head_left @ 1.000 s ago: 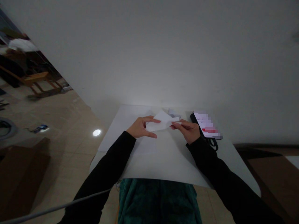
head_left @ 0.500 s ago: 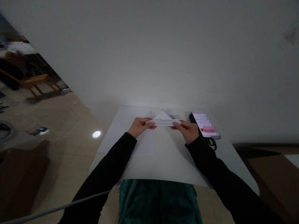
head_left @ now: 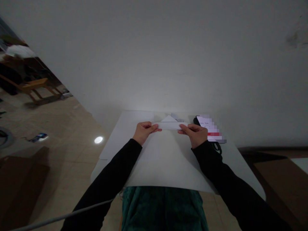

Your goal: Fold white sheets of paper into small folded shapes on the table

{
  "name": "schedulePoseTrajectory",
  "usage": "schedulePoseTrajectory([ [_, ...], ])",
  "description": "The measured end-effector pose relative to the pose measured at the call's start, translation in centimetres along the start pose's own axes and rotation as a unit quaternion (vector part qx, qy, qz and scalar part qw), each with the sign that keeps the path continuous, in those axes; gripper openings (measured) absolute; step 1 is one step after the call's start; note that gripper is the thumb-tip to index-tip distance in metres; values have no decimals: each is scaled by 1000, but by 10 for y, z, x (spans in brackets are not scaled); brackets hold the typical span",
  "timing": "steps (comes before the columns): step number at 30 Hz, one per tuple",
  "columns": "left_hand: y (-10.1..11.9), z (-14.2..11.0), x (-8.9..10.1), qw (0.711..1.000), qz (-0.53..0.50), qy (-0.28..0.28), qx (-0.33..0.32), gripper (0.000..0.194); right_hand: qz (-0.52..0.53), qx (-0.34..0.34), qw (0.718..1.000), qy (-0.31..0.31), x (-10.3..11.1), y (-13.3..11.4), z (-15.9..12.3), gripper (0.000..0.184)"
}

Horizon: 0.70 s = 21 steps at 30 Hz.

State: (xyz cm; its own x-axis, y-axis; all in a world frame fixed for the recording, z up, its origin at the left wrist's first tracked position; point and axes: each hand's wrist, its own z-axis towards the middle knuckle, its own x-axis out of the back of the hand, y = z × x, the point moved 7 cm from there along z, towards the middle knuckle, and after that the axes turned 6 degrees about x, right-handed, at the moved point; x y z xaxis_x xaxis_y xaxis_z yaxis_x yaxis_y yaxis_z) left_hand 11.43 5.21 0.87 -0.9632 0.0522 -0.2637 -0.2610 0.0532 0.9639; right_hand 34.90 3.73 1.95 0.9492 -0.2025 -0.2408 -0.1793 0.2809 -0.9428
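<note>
A piece of folded white paper (head_left: 170, 125) is held up over the table, with a pointed peak at its top and a flat band along its bottom. My left hand (head_left: 145, 131) pinches the band's left end between thumb and fingers. At the right end, my right hand (head_left: 196, 133) grips it the same way. Flat sheets of white paper (head_left: 127, 131) lie on the table to the left, partly under my left forearm. Behind the held piece, a small greyish folded paper (head_left: 176, 116) shows in part.
The white table (head_left: 173, 170) stands against a grey wall (head_left: 163, 57). A phone (head_left: 209, 128) with a lit screen leans at the right, a black loop (head_left: 217, 147) below it. A grey cable (head_left: 72, 213) crosses my left sleeve. Brown boxes (head_left: 21, 189) sit on the floor.
My hands have moved slightly apart, the right one a little to the right. The band of paper now looks straighter and more level between them, and less of the peak shows.
</note>
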Motion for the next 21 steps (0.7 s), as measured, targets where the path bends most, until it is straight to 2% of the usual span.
schedulePoseTrajectory([
  [4,0,-1,-3,1000,-17,-15,20,43,2,39,999,32,3,-6,0,25],
  [8,2,-1,-2,999,-17,-31,25,44,5,48,999,24,1,-8,-1,24],
  [14,6,1,2,1000,-6,-4,-19,40,-16,80,996,25,0,-15,-2,24],
  [21,11,-1,7,997,-4,64,-45,39,-62,118,991,28,-7,-23,-14,22],
])
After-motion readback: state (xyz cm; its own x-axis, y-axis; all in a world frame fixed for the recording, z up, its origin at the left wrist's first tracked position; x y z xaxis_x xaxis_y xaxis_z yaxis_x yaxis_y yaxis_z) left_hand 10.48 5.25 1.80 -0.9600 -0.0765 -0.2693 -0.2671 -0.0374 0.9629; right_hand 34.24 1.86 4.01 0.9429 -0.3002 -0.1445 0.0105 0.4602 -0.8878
